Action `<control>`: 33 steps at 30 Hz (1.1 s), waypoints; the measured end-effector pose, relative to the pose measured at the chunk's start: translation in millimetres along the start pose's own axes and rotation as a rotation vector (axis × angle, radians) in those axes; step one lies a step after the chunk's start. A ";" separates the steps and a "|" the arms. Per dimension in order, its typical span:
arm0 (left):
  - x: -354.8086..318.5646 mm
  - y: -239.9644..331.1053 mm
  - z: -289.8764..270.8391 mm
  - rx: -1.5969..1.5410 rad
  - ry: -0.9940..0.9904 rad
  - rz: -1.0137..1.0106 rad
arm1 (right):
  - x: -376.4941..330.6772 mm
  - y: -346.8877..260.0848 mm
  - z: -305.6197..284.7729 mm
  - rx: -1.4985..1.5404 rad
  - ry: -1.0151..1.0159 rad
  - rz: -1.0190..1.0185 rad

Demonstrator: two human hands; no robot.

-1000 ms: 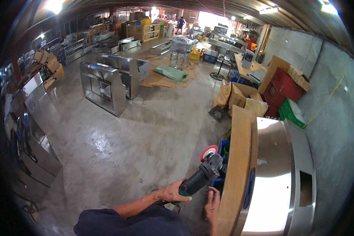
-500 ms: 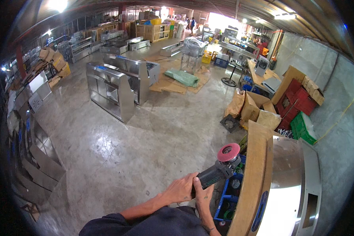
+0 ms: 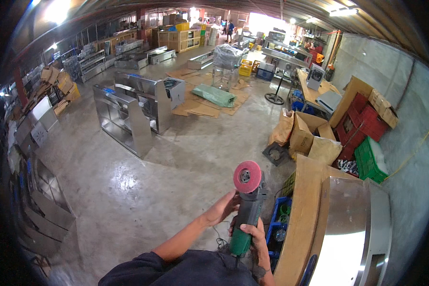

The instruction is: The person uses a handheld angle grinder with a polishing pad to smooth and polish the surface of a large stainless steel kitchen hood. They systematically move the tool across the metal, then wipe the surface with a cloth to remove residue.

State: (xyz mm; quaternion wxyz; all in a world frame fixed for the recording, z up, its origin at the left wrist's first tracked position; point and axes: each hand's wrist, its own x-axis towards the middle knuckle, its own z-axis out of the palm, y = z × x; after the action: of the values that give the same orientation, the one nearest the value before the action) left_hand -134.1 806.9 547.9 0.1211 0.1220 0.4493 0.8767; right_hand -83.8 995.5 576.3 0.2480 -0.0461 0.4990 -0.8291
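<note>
An angle grinder (image 3: 247, 214) with a dark and green body stands nearly upright in front of me, its round pink disc (image 3: 255, 177) at the top. My right hand (image 3: 254, 234) is closed round the lower part of the body, thumb across the front. On the grinder's left side, just under the disc, is my left hand (image 3: 221, 209), its fingers stretched toward the tool; the fingertips are partly hidden, so contact is hard to make out. A cord leaves the bottom of the grinder.
At my right are a wooden board (image 3: 302, 205), a shiny metal panel (image 3: 343, 214) and a blue crate (image 3: 277, 229) with round items. Beyond lie cardboard boxes (image 3: 302, 133) and a green crate (image 3: 371, 159). Steel cabinets (image 3: 124, 121) stand ahead; metal sheets (image 3: 45, 200) lean at left.
The grinder has swung from tilted to nearly upright, its disc moving left and facing me more. My left hand has shifted up from the handle toward the disc end. The view has shifted slightly.
</note>
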 end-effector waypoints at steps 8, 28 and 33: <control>77.4 4.2 -9.5 -0.098 -0.004 0.074 | 92.2 -17.0 -46.7 0.385 -0.315 0.176; 155.7 72.8 -75.5 -0.500 0.113 -0.130 | 177.0 10.5 -35.8 -0.105 0.058 0.157; 167.8 70.2 -84.9 -0.492 0.073 -0.091 | 183.3 7.8 -26.3 -0.171 0.188 0.128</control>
State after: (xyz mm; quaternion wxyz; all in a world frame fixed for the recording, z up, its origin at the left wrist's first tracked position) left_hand -326.6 756.8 574.8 0.1703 0.0369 0.2315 0.9571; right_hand -249.4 929.9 525.2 0.2475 0.0427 0.5907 -0.7668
